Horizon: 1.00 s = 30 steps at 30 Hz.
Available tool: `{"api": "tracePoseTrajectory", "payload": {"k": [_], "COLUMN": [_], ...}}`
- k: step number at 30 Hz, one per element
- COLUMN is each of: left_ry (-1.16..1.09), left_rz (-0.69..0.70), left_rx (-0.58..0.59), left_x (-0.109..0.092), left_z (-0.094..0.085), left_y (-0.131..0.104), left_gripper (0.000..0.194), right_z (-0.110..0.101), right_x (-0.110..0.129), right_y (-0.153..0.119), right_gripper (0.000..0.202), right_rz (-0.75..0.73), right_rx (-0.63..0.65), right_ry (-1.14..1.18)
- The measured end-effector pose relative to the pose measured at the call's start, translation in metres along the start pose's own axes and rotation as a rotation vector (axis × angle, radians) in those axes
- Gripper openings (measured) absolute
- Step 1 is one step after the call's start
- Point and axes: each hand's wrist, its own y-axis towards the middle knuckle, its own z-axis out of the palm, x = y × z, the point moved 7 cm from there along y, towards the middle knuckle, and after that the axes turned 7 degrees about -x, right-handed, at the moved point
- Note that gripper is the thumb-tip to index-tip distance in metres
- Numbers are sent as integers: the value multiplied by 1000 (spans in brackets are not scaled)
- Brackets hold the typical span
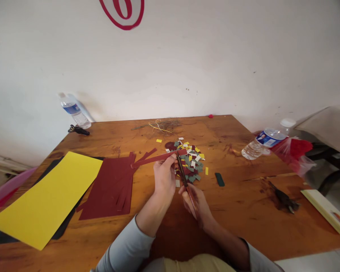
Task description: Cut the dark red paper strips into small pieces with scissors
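Between the thumb and fingers of my left hand (pixel 164 174) is a dark red paper strip (pixel 147 160), its long end reaching out to the left. My right hand (pixel 197 204) is closed round the handles of a pair of scissors (pixel 183 172), whose blades point away from me and meet the strip near its right end. Under and beyond the blades lies a pile of small cut pieces (pixel 193 166) in green, white, yellow and dark red. Left of my hands, loose strips rest on a dark red sheet (pixel 106 189).
A yellow sheet (pixel 49 196) overlaps a black one at the left. Water bottles stand at the back left (pixel 75 111) and lean at the right (pixel 262 141). Thin wires (pixel 163 126) lie at the back, a dark tool (pixel 283 198) and a white box (pixel 327 211) at the right.
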Motion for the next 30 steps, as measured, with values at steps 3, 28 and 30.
{"api": "tracePoseTrajectory", "payload": {"k": [3,28,30], "left_ry": [-8,1,0], "left_rz": [0,-2,-7], "left_rx": [-4,-15,-19], "left_x": [0,0,1], "left_z": [0,0,0], "left_y": [-1,-2,-2], "left_gripper": [21,23,22], "right_z": [-1,-3,-2], "right_x": [-1,3,3], "right_y": [1,1,0], "right_gripper": [52,41,43], "right_rz": [-11,-82,-79], "right_rx": [-1,-42,-36], "right_ry": [2,-55,-54]}}
